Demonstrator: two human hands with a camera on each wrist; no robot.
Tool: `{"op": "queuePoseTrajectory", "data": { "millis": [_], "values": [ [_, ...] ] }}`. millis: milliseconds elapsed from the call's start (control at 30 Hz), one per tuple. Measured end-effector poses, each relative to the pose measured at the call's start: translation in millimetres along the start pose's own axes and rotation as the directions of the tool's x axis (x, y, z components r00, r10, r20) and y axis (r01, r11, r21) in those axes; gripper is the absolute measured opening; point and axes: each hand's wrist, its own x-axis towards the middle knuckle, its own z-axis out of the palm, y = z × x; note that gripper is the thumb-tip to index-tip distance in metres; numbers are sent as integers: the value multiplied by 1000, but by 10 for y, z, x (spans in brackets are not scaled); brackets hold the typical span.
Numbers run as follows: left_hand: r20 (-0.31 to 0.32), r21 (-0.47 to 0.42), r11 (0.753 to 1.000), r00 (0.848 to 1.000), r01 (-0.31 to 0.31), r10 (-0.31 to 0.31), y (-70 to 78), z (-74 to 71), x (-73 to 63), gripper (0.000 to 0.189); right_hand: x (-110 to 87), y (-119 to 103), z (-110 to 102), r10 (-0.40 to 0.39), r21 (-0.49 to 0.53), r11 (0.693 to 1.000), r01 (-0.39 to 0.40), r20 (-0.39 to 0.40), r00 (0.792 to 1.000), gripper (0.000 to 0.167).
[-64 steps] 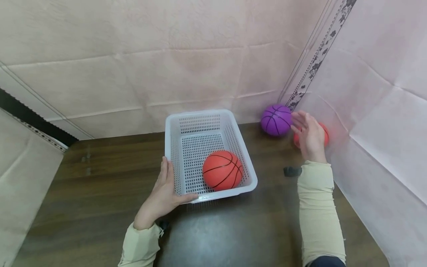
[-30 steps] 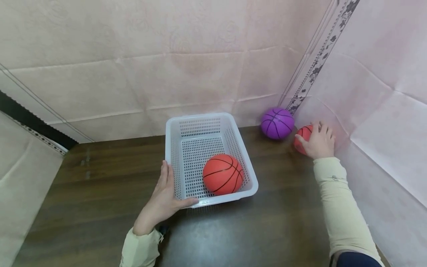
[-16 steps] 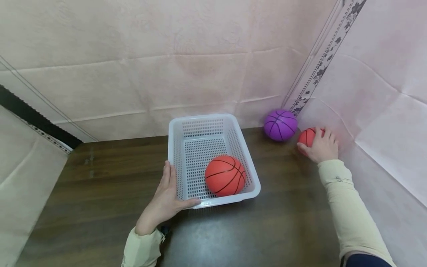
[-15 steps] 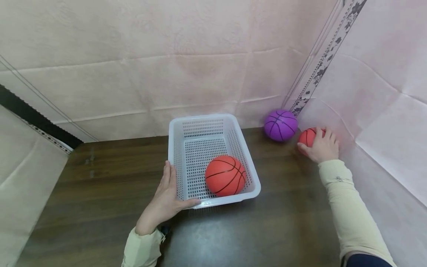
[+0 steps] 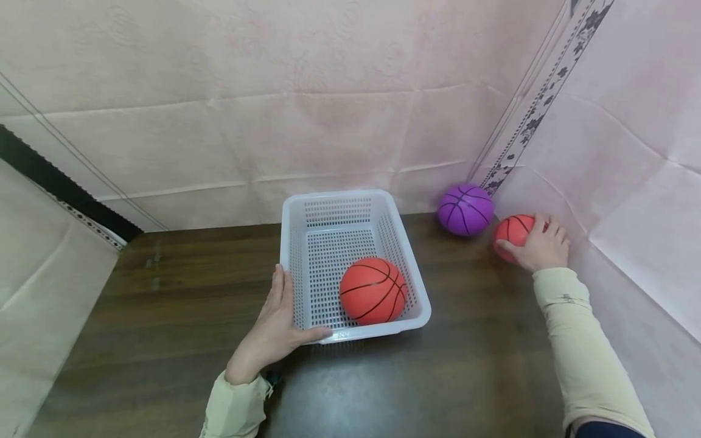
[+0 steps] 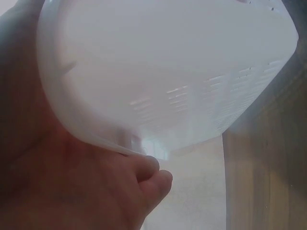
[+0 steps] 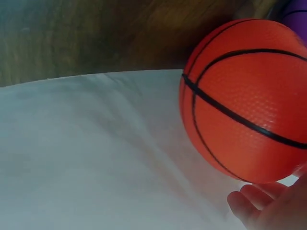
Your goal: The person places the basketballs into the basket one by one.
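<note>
A person's right hand (image 5: pixel 542 248) curls over a red-orange ball (image 5: pixel 512 233) at right, thumb on one side and fingers on the other, while the left hand (image 5: pixel 270 337), fingers extended, braces the near left corner of a white basket (image 5: pixel 339 194), thumb along its rim. Inside, at the near right, sits a larger-looking red-orange ball (image 5: pixel 373 291); a purple ball (image 5: pixel 465 210) rests outside, between basket and gripped ball. The head view takes in all three balls; the left wrist view shows instead the basket's slotted outer wall (image 6: pixel 144 62), and the right wrist view the gripped ball's pebbled skin and black seams. Beneath lies a brown wood-grain surface (image 5: pixel 197 292), glossy in front, enclosed by creased, pale wall coverings (image 5: pixel 263 48) with a floral strip (image 5: pixel 532 121) at the right corner and a black band (image 5: pixel 71 185) at left.
</note>
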Motion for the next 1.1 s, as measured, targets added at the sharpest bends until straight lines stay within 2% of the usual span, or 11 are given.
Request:
{"op": "queuePoseTrajectory", "data": {
  "millis": [233, 500, 1100],
  "values": [
    [-13, 11, 1000, 1000, -12, 12, -4, 10, 14, 140, 3, 51, 47, 44, 8, 999, -44, 18, 999, 125],
    [-13, 9, 1000, 1000, -12, 12, 13, -1, 8, 139, -15, 45, 84, 59, 29, 998, -59, -6, 998, 125],
    [-4, -25, 1000, 1000, -5, 5, 1, 0, -12, 138, -41, -26, 81, 69, 66, 995, -70, 23, 997, 122]
  ]
}}
